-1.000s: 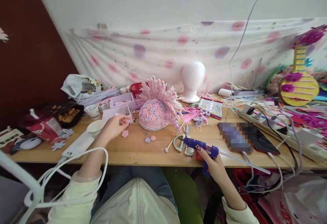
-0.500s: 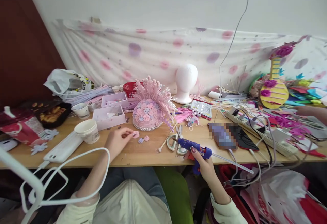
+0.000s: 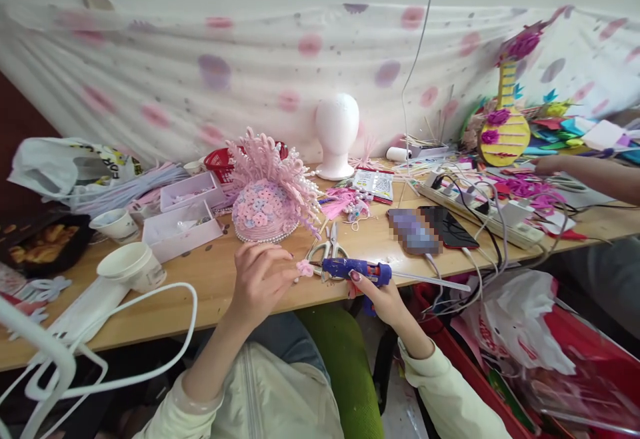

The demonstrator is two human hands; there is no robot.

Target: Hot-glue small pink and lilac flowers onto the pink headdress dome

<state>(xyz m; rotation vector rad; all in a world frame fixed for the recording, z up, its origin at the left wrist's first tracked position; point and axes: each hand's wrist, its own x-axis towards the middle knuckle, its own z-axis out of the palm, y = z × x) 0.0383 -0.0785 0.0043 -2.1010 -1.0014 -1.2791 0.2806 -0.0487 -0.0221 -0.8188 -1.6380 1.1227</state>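
Observation:
My left hand pinches a small pink flower between thumb and fingertips. Wrapped round a blue hot glue gun is my right hand, and the gun's nozzle points left at the flower, touching or almost touching it. A clear glue stick sticks out of the gun's back end. Just behind the left hand stands a pink headdress covered in small pink and lilac flowers, with fuzzy plumes and a pearl rim. Scissors lie partly hidden behind the gun.
A white foam head stands at the back. Paper cups and lilac boxes are on the left. Two phones and a power strip with cables lie right. Another person's arm reaches in at far right.
My left hand has carried the pink flower right, from the table in front of the headdress to the glue gun's nozzle. The right hand keeps hold of the gun. The view has shifted.

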